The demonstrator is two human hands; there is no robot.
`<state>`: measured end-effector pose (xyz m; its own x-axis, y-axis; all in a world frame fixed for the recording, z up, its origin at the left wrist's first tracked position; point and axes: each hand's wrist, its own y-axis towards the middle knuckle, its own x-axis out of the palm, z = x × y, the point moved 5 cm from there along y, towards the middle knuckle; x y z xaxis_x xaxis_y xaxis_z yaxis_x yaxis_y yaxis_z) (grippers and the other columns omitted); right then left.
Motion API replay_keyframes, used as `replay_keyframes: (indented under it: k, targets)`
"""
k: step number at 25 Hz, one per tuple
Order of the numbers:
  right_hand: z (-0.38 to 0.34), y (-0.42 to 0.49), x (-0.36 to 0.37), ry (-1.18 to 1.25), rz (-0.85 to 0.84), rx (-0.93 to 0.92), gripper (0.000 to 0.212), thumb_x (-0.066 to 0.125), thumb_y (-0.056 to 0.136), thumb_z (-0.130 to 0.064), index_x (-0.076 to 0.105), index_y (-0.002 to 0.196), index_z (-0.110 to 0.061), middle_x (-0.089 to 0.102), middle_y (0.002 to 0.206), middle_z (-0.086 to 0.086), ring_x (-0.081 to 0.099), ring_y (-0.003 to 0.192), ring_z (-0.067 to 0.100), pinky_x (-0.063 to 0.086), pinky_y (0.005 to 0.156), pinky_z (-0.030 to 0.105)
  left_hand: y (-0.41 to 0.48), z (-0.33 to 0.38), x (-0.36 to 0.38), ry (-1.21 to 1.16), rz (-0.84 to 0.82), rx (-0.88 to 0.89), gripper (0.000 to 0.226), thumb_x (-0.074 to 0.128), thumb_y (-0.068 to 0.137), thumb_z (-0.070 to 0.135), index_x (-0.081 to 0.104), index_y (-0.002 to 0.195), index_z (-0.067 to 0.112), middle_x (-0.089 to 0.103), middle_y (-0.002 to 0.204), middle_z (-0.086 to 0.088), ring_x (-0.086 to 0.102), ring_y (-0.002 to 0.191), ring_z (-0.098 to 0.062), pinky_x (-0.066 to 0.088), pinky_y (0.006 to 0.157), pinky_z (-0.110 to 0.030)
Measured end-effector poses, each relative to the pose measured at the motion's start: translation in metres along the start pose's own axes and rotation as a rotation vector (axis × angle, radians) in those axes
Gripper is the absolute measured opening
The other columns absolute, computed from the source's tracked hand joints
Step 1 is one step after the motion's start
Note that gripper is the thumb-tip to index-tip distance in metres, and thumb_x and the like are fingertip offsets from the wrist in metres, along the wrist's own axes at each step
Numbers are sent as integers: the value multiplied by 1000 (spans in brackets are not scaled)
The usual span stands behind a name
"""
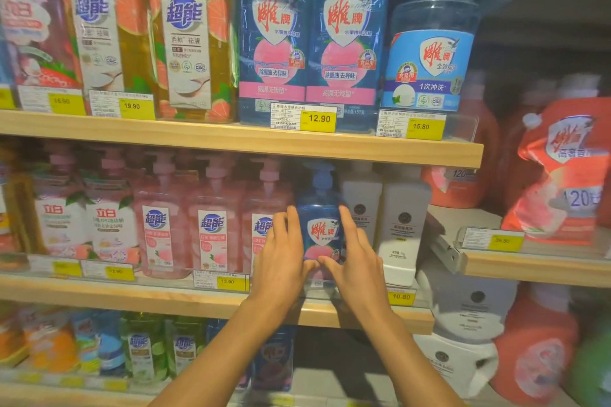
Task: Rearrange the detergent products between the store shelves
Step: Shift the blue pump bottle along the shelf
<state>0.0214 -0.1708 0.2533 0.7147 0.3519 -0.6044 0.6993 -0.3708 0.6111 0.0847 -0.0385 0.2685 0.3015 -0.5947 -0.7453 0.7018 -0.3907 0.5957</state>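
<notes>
Blue translucent plastic pump-top detergent bottle (pixel 320 225): middle wooden shelf (pixel 165 298), white plastic bottles (pixel 403 218) at 3 o'clock. Left hand (pixel 283 253) and right hand (pixel 355 258) press its sides, fingers straight. Likely liquid-heavy, rigid, slick; take hold mid-body.

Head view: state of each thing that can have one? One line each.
blue pump bottle: upright at middle shelf, between both hands
left hand: fingers straight, against bottle's left side
right hand: fingers straight, against bottle's right side
pink pump bottles: upright, in a row to its left
white bottles: upright, to its right
twin blue bottles: upright on top shelf
</notes>
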Motion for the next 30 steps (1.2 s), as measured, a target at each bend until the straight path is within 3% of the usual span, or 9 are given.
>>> replay_keyframes:
  k: [4, 6, 10, 14, 18, 25, 30]
  targets:
    - [1, 0, 2, 14, -24, 32, 99, 77, 90, -23, 11, 161, -40, 53, 127, -1, 62, 105, 18, 50, 82, 28, 3, 9, -7, 143, -14, -31, 93, 83, 75, 45, 25, 140, 12, 37, 129, -8, 62, 98, -24, 58, 66, -34]
    - [0, -3, 3, -21, -43, 21, 100, 75, 91, -21, 7, 161, -42, 48, 123, -2, 61, 100, 19, 48, 76, 28, 4, 12, -10, 187, -28, -33, 88, 83, 76, 45, 29, 137, 11, 38, 127, -8, 63, 96, -23, 55, 62, -32]
    - [-9, -11, -4, -184, -125, 1, 100, 73, 90, -22, 4, 159, -44, 45, 119, 0, 60, 89, 22, 45, 70, 30, -6, 11, -24, 303, -65, -32, 90, 78, 82, 40, 23, 148, 13, 41, 133, -9, 61, 98, -23, 48, 57, -32]
    - [-22, -22, -33, -378, -289, -23, 55, 62, 95, -40, 43, 146, -34, 62, 125, 5, 63, 110, 31, 51, 85, 42, -28, 4, -60, 374, -149, -65, 59, 66, 90, 45, 44, 140, 23, 48, 129, -7, 55, 108, -27, 54, 67, -36]
    - [-55, -48, -92, -431, -333, -37, 40, 59, 91, -41, 62, 130, -31, 69, 122, 6, 63, 111, 32, 51, 83, 40, -65, 27, -115, 378, -164, -83, 45, 58, 92, 49, 52, 129, 23, 53, 125, -6, 51, 111, -28, 54, 77, -39]
    - [-93, -101, -213, -507, -393, -46, 40, 59, 91, -43, 53, 127, -28, 66, 122, 5, 61, 110, 34, 38, 71, 39, -113, 102, -203, 301, -204, -82, 41, 51, 94, 55, 53, 125, 29, 55, 127, -2, 50, 116, -28, 50, 80, -41]
    - [-94, -129, -279, -510, -385, -16, 31, 60, 91, -38, 53, 119, -26, 65, 114, 4, 60, 104, 33, 40, 68, 38, -142, 147, -229, 252, -238, -4, 36, 51, 94, 51, 47, 124, 32, 53, 124, 0, 48, 114, -25, 49, 73, -37]
